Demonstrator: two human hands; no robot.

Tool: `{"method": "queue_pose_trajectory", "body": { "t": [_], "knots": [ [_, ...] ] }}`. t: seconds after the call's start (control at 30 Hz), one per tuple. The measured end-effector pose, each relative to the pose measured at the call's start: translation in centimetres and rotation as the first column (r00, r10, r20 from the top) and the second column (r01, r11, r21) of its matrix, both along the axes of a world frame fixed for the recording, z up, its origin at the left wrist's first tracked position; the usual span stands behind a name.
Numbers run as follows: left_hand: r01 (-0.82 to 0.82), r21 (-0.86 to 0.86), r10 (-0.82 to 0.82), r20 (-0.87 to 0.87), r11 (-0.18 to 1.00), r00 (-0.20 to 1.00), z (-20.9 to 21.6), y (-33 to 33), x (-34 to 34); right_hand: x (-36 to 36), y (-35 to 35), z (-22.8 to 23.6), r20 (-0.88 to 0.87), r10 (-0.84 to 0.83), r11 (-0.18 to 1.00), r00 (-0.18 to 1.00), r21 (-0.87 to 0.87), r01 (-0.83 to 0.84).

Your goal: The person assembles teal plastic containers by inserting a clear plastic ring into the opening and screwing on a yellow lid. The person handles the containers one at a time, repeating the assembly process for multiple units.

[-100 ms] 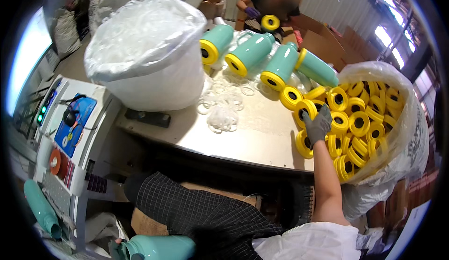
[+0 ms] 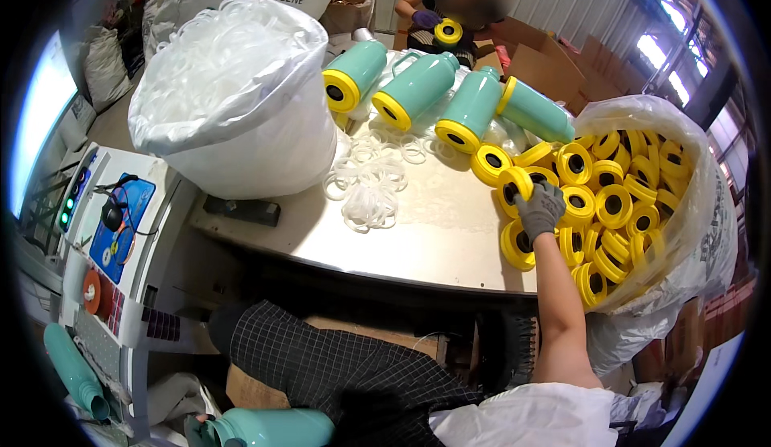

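My right hand (image 2: 542, 208), in a grey glove, is at the left side of a heap of yellow round bases with black centres. Its thumb and fingers close on one yellow base (image 2: 511, 187) near the table edge. At the lower left, my left hand (image 2: 195, 429) is mostly cut off by the picture's dark rim. It grips the neck end of a teal bottle shell (image 2: 273, 428) lying sideways beside my lap. The heaped bases (image 2: 613, 205) spill from a large clear-lined sack (image 2: 697, 230) on the right.
White rings (image 2: 371, 198) lie on the table (image 2: 450, 246). A white sack (image 2: 257, 154) full of rings stands left. Several teal bottles with yellow bases (image 2: 470, 110) lie at the back. Beyond, a person (image 2: 426, 17) holds a yellow base. Another teal shell (image 2: 74, 367) lies far left.
My right hand's fingers have curled in toward the yellow base from a more stretched pose. The whole view has shifted slightly. My left hand still grips the teal bottle shell.
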State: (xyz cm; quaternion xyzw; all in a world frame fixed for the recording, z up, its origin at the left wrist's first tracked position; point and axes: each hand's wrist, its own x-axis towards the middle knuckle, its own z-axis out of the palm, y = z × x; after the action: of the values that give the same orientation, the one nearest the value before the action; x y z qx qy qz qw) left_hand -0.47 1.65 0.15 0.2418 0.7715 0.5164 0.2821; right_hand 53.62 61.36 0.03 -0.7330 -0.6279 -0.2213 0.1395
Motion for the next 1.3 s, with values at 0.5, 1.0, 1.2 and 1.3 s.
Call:
{"method": "queue_pose_trajectory", "body": {
  "t": [0.5, 1.0, 1.2, 1.3],
  "knots": [
    [-0.640, 0.538, 0.536, 0.361, 0.550, 0.763, -11.8, 1.7, 6.0, -37.6, -23.1, 1.3, -0.870, 0.052, 0.161, -0.491, 0.492, -0.856],
    [-0.588, 0.247, 0.630, -0.151, 0.771, 0.762, -9.9, 0.9, 8.2, -37.5, -28.9, -0.6, -0.647, 0.450, -0.316, -0.616, 0.530, -0.787],
    [-0.629, 0.425, 0.758, -0.316, 0.650, 0.570, -3.8, 3.3, 7.8, -38.1, -28.9, -0.1, -0.837, 0.261, -0.034, -0.481, 0.489, -0.871],
    [-0.512, 0.356, 0.603, -0.641, 0.782, 0.474, 0.6, 2.9, 8.7, -38.3, -28.4, 0.7, -0.923, 0.113, -0.021, -0.368, 0.368, -0.930]
  ]
}}
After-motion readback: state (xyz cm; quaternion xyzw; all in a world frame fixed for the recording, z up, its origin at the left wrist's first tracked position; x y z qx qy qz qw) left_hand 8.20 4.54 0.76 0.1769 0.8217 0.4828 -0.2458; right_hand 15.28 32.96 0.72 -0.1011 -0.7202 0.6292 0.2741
